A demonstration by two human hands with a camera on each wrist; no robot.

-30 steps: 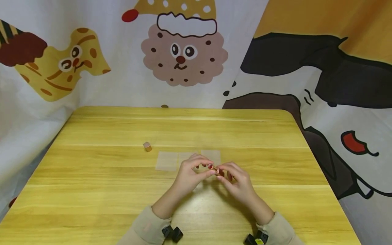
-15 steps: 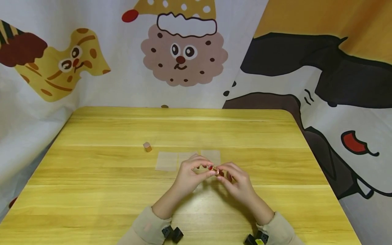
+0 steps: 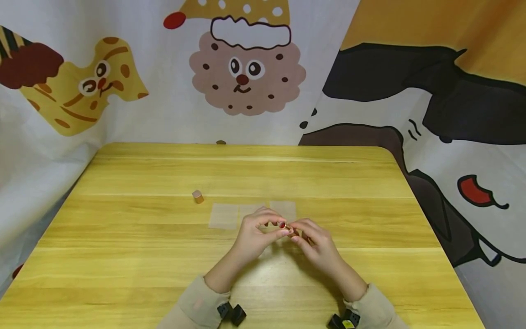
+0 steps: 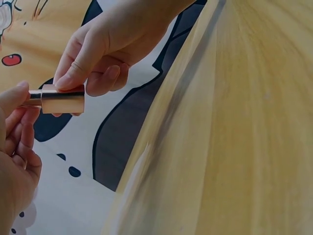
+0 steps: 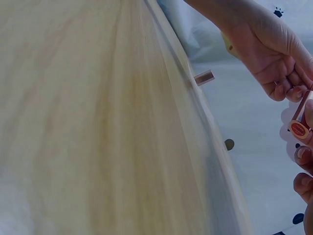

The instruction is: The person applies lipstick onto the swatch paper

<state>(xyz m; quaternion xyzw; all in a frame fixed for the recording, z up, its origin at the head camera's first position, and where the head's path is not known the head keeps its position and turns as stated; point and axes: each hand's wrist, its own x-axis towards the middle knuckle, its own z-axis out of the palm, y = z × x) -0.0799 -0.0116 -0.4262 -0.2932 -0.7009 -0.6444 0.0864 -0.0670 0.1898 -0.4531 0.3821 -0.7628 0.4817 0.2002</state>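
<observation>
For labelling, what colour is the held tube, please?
The tube is coppery gold, clearest in the left wrist view.

A wood-grained table (image 3: 123, 265); behind it a cartoon-printed backdrop (image 3: 160, 105), probably cloth, with a smiling, spotted face (image 3: 248, 75)

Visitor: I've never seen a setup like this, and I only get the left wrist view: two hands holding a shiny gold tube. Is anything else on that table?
Observer: Yes, the head view shows a small rose-gold lipstick cap on the table.

Visitor: Ooh! And what's between it and the left hand?

Observer: Pale squares in a row, partly hidden behind that hand.

Visitor: Is the tube plain gold all over?

Observer: No, the right wrist view shows a red oval on one end.
</observation>
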